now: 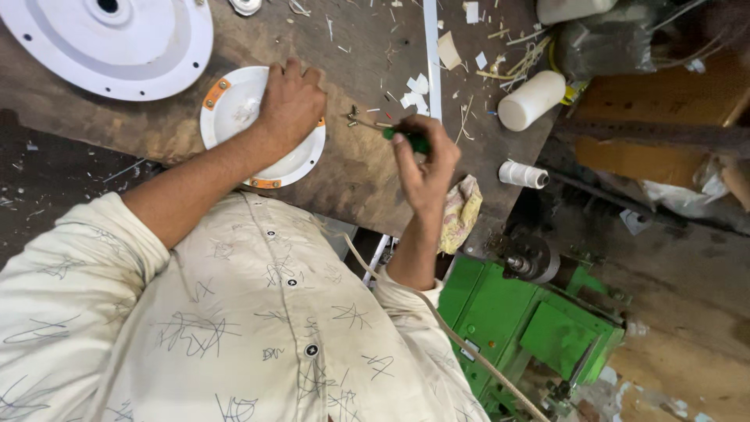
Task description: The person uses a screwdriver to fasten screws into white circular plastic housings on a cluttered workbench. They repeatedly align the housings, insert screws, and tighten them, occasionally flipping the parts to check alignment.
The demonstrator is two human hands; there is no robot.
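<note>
Screwdriver (406, 139) gripped in right hand (426, 168), tip off the cover (234, 117); left hand (291, 101) presses fingers flat on it (orange tabs (216, 93) fitted, fastening apparently unfinished).

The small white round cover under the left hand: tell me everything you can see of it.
The small white round cover is a shallow, dish-like disc, glossy like painted metal or plastic. Three orange tabs sit on its rim: upper left, at the bottom edge, and one on the right half hidden by the hand. It lies flat near the front edge of the littered brown workbench, below the large white disc, apart from it. The left hand presses on its right half. The screwdriver in the right hand does not touch it.
</note>
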